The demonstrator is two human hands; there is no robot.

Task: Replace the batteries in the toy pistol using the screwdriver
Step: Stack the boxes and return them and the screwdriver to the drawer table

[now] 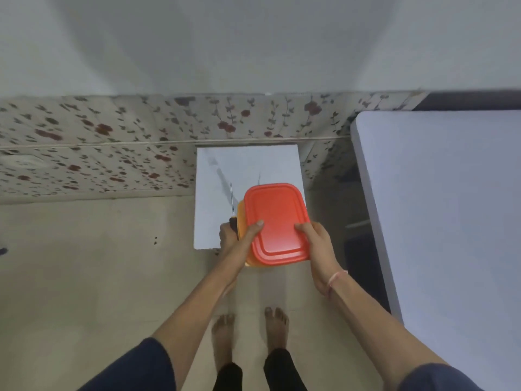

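Red-lidded orange rectangular plastic box (275,221) is carried over the small white marble-pattern worktop (225,165), likely to be set down there. Right hand (315,244) grasps its right edge; left hand (236,238) grasps the left edge and pins the thin-shafted, dark-handled screwdriver (231,198) against the box side, so both travel together. Count: one box, one screwdriver; toy pistol not visible, possibly inside the box, can't tell.

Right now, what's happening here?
A person stands gripping a red-lidded orange plastic container between left hand and right hand, over a small white table. The left hand also holds a screwdriver against the container's side, with the shaft pointing away from the person. The lid is on, so the contents are hidden. No toy pistol or batteries are in view.
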